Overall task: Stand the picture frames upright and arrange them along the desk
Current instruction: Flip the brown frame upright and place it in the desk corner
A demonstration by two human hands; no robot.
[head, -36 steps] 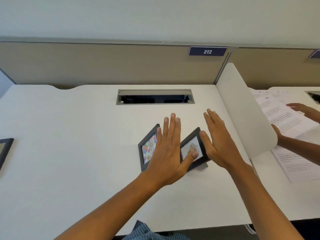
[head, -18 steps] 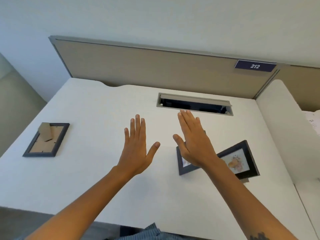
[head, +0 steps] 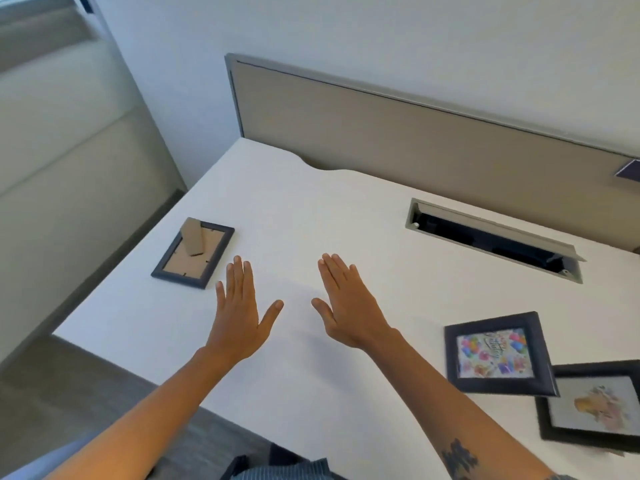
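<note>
Three dark picture frames lie flat on the white desk (head: pixel 311 216). One frame (head: pixel 193 252) lies face down at the far left, its cardboard stand showing. A frame with a colourful picture (head: pixel 498 353) lies face up at the right, and a frame with a pale flower picture (head: pixel 592 407) lies beside it at the right edge. My left hand (head: pixel 239 313) hovers flat and open just right of the face-down frame. My right hand (head: pixel 346 306) is open too, over bare desk, well left of the two face-up frames. Neither hand holds anything.
A grey cable slot (head: pixel 491 239) with its lid raised is set into the desk at the back right. A beige partition panel (head: pixel 381 133) runs along the desk's rear edge. The desk's left edge drops to the floor (head: pixel 52 393).
The view has swung left. Both hands have left the two face-up frames and moved left across the desk toward the face-down frame, staying open and flat.
</note>
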